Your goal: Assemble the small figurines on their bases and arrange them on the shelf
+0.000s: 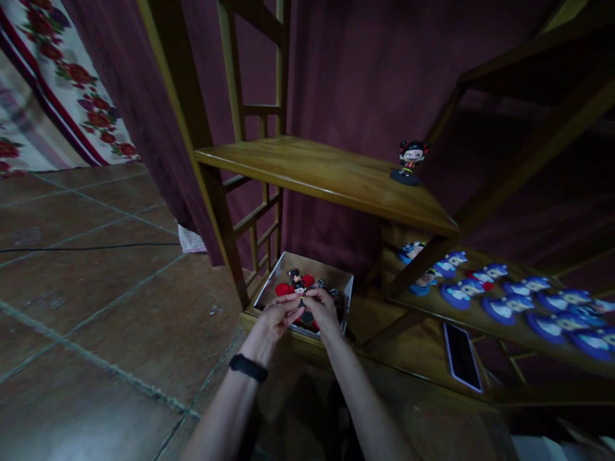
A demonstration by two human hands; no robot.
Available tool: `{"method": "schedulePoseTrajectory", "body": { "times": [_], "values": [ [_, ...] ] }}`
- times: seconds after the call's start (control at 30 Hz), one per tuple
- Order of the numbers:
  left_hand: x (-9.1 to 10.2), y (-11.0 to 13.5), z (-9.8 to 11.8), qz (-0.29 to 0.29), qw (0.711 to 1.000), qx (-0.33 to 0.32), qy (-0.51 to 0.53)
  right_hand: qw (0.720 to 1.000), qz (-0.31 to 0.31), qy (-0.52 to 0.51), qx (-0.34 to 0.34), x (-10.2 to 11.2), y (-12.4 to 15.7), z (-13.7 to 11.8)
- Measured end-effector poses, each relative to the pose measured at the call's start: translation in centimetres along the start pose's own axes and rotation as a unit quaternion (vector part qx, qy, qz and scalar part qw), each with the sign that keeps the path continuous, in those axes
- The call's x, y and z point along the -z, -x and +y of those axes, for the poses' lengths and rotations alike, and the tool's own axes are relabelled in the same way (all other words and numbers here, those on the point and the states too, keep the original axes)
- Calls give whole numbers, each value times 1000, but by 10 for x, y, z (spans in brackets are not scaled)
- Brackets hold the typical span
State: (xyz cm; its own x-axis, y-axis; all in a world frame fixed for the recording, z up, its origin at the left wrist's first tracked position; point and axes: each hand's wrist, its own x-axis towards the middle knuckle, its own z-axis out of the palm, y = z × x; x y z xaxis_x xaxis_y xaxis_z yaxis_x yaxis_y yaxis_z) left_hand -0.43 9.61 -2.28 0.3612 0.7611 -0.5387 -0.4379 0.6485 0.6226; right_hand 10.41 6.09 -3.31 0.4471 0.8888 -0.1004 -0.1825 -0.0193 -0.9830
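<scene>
Tile floor (96,288), brown and glossy with pale grout lines, spreads left of the box (346,301). Up and left of the box hang a floral cloth (57,70) and a dull maroon curtain (144,115).

The box is shallow, square and pale-walled. It sits on the lowest board of a wooden rack (225,211). Inside it lie red hearts (283,289), flat and smooth like moulded plastic, with darker pieces I cannot make out.

Over the near edge of the box the left hand (277,315), a black band (248,367) on its wrist, and the right hand (323,308) meet fingertip to fingertip. Both are closed in a narrow pinch on one small figure (298,285). It is dark-haired and stands roughly upright, head pointing away from the person. The figure sits between the two hands, just above the box's contents, with neither hand clearly nearer.

Above and right of the box, a varnished shelf (327,173) carries a lone doll (410,160) on a dark round base. Right of the box, a lower shelf holds rows of blue figures (504,301), rounded and shiny. Nearer, a phone (462,355) lies face up, its long side running away from the person.
</scene>
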Motion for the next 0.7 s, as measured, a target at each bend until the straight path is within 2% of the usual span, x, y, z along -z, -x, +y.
{"method": "schedulePoseTrajectory", "body": {
  "times": [0.1, 0.17, 0.27, 0.37, 0.57, 0.7],
  "values": [
    [0, -1, -2, -11, 1000, 9, 7, 999, 14, 29, 20, 3, -2, 3],
    [-1, -1, -1, -23, 999, 18, 13, 999, 2, 32, 26, 5, -2, -1],
    [-2, 0, 2, -26, 999, 27, 27, 999, -35, 4, 8, 9, 1, -12],
    [-3, 2, 5, -25, 999, 23, 21, 999, -44, -26, -13, 14, 4, -23],
    [-7, 4, 4, 19, 995, -73, -60, 995, -23, 55, 80, 24, -4, -25],
    [-10, 7, 2, 22, 990, -98, -97, 991, -53, 78, 92, 24, -6, -24]
  ]
}}
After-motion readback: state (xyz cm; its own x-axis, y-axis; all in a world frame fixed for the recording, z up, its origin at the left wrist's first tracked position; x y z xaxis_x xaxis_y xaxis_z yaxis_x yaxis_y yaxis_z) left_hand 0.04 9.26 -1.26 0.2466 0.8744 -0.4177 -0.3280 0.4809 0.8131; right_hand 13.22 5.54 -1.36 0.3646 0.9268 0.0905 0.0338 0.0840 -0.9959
